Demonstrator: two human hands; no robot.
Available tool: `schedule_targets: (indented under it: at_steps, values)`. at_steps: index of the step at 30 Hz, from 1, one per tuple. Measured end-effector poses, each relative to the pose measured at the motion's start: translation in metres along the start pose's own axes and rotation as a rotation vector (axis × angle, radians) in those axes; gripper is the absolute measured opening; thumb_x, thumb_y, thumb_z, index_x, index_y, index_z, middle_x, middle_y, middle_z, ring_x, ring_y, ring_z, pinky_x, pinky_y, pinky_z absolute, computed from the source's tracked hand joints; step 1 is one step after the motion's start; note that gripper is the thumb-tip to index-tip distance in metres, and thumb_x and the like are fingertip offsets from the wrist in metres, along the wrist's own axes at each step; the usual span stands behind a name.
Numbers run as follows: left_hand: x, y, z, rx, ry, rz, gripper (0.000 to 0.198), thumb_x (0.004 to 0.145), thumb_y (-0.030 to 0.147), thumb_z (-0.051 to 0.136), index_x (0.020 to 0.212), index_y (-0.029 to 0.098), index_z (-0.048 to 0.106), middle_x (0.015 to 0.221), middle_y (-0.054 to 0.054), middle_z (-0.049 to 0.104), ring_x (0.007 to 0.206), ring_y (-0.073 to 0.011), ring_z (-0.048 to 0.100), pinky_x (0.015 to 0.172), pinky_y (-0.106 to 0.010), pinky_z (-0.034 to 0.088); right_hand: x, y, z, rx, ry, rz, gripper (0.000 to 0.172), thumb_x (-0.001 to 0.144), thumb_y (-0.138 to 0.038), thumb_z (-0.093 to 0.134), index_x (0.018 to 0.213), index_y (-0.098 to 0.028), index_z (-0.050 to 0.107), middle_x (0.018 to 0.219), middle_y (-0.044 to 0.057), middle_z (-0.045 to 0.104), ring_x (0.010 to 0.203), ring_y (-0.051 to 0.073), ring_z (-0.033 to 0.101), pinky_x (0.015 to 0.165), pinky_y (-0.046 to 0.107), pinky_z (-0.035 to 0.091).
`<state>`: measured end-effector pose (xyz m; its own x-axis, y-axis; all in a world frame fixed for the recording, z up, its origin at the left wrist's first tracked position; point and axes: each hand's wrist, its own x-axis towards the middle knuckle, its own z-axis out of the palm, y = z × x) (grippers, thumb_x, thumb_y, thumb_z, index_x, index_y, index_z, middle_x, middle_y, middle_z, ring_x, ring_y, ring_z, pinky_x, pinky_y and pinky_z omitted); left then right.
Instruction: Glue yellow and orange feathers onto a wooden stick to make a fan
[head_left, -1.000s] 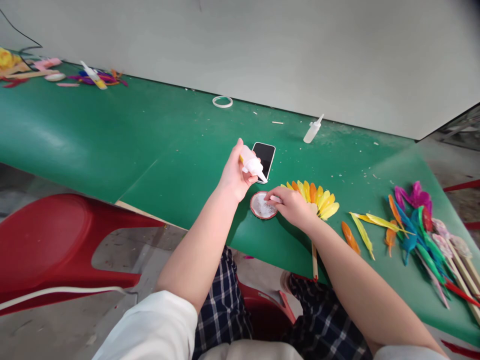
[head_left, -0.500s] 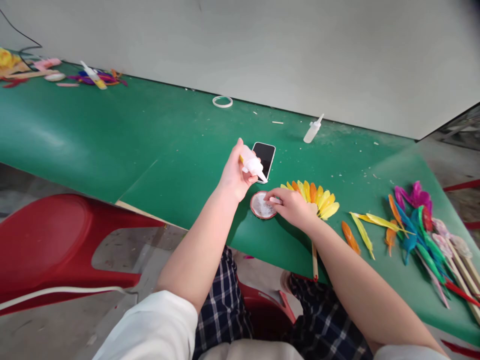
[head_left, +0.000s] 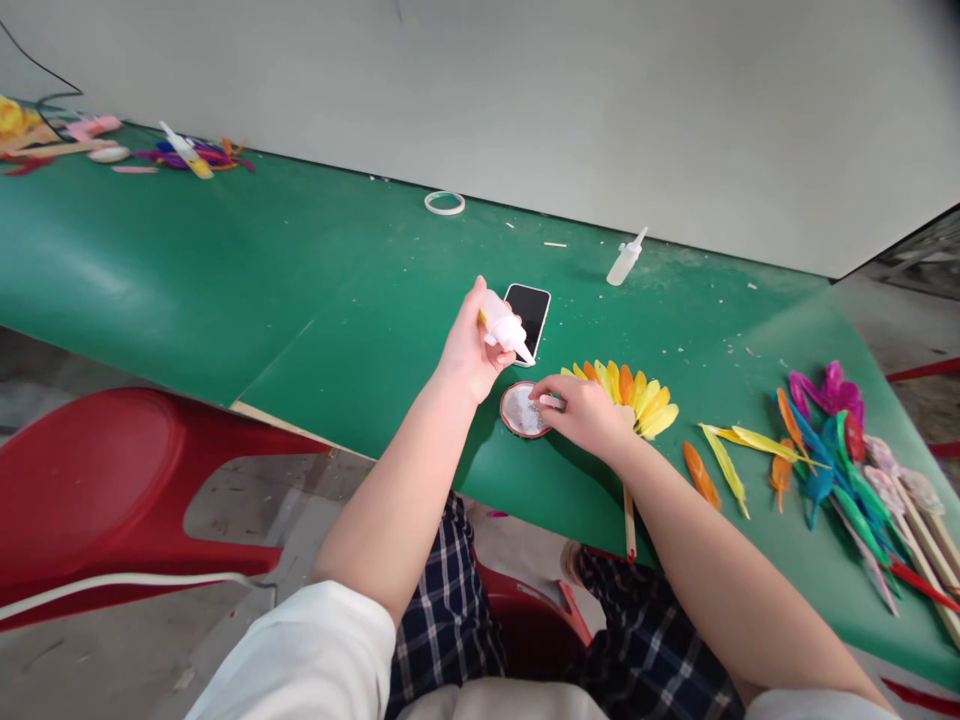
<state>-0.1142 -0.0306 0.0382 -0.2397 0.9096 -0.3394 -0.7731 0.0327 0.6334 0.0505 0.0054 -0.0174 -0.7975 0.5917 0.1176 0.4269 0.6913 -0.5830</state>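
Observation:
My left hand [head_left: 471, 350] is wrapped round a white squeeze glue bottle [head_left: 502, 325], its pointed nozzle tilted down to the right. Under it lies a round whitish disc [head_left: 521, 410] with a red rim. My right hand [head_left: 589, 410] is closed at the disc's right edge, with a small pale piece [head_left: 552, 402] showing between the fingers; its kind is unclear. Beyond that hand a fan of yellow and orange feathers [head_left: 645, 395] lies on the table, partly covered, and its wooden stick [head_left: 629, 520] points towards me.
A phone [head_left: 534, 310] lies behind the glue bottle. Another small bottle [head_left: 626, 258] and a white ring [head_left: 445, 203] are near the wall. Loose feathers [head_left: 724, 468] and a colourful feather pile [head_left: 832, 450] with sticks are at the right. A red stool [head_left: 90, 480] stands left.

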Motion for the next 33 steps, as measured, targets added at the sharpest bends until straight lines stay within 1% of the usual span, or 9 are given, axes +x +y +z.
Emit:
schedule_targets:
  at_steps: [4,8,15,23,28,31,33]
  values:
    - [0.0,0.0,0.0,0.004,0.003,-0.002,0.047,0.073,0.061,0.049,0.068,0.015,0.052,0.046,0.002,0.05,0.033,-0.0052,0.045,0.028,-0.016,0.024,0.0,0.0,0.0,-0.005,0.012,-0.035,0.016,0.072,-0.014,0.049,0.082,-0.02,0.06,0.083,0.003,0.065,0.075,0.015,0.058,0.065,0.025,0.041]
    - [0.0,0.0,0.0,-0.001,0.005,0.0,0.048,0.072,0.062,0.05,0.072,0.015,0.054,0.046,0.003,0.05,0.034,-0.0052,0.045,0.028,-0.016,0.024,0.0,0.001,0.0,-0.021,-0.01,-0.049,0.014,0.075,-0.016,0.047,0.083,-0.019,0.059,0.085,0.003,0.065,0.077,0.015,0.058,0.066,0.025,0.04]
    - [0.0,0.0,-0.001,0.003,-0.007,0.002,0.045,0.074,0.06,0.05,0.066,0.015,0.052,0.047,0.002,0.05,0.034,-0.0054,0.045,0.029,-0.016,0.024,-0.001,-0.003,-0.002,-0.101,-0.069,0.013,0.019,0.084,-0.021,0.038,0.088,-0.018,0.056,0.09,0.005,0.063,0.079,0.016,0.057,0.064,0.025,0.038]
    - [0.0,-0.001,-0.001,0.001,-0.003,0.012,0.045,0.073,0.06,0.051,0.068,0.015,0.052,0.047,0.002,0.051,0.034,-0.0056,0.046,0.029,-0.016,0.024,0.0,-0.005,-0.002,-0.101,-0.09,-0.011,0.023,0.088,-0.024,0.032,0.082,-0.017,0.053,0.084,0.006,0.061,0.073,0.015,0.054,0.065,0.025,0.038]
    - [0.0,-0.001,-0.001,0.0,0.004,0.004,0.046,0.073,0.061,0.049,0.069,0.015,0.052,0.047,0.002,0.05,0.034,-0.0053,0.046,0.029,-0.016,0.024,0.001,0.0,-0.001,-0.056,-0.081,0.003,0.022,0.087,-0.029,0.038,0.079,-0.018,0.055,0.077,0.005,0.061,0.07,0.015,0.054,0.063,0.025,0.038]
    - [0.0,0.0,-0.001,0.001,0.009,0.001,0.047,0.072,0.062,0.05,0.072,0.015,0.054,0.046,0.002,0.051,0.034,-0.0054,0.046,0.029,-0.016,0.024,0.002,0.005,0.002,0.029,-0.061,0.035,0.015,0.083,-0.025,0.045,0.078,-0.019,0.059,0.074,0.003,0.063,0.068,0.015,0.056,0.062,0.025,0.039]
    - [0.0,0.0,-0.001,0.005,0.02,-0.003,0.048,0.072,0.063,0.05,0.074,0.015,0.055,0.047,0.002,0.051,0.034,-0.0054,0.046,0.029,-0.016,0.024,0.002,0.008,0.004,0.077,-0.037,0.041,0.013,0.08,-0.022,0.048,0.078,-0.02,0.061,0.075,0.003,0.064,0.07,0.015,0.058,0.063,0.025,0.04]
